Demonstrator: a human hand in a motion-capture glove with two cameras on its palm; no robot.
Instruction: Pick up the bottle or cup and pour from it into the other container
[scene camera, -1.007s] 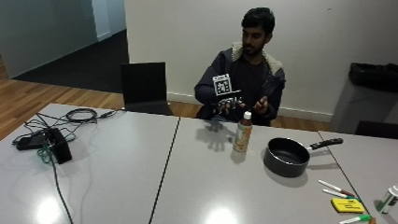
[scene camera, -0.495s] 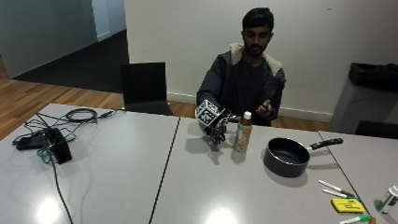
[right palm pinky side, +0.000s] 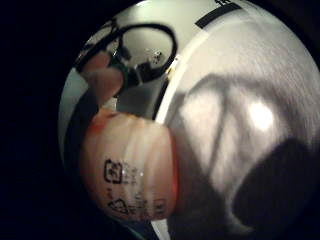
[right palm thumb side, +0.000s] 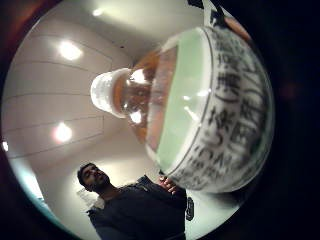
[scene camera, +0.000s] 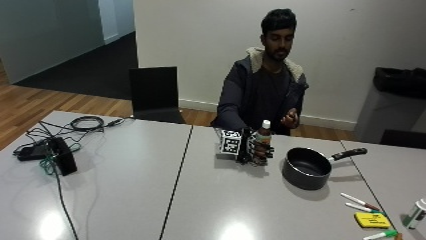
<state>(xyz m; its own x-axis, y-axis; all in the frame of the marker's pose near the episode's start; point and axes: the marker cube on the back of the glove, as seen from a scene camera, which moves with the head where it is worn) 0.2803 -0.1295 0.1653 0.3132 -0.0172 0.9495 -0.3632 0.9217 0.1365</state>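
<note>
Grey table (scene camera: 200, 200), gloved right hand (scene camera: 256, 150) with its grip curled round bottle (scene camera: 263, 140); white cap (right palm thumb side: 107, 92) plain only from the palm.

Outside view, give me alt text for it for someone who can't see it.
A seated person's gloved right hand grips an upright bottle on a grey table, beside a black saucepan. Their bare hand is raised; markers lie near the table's edge.
</note>
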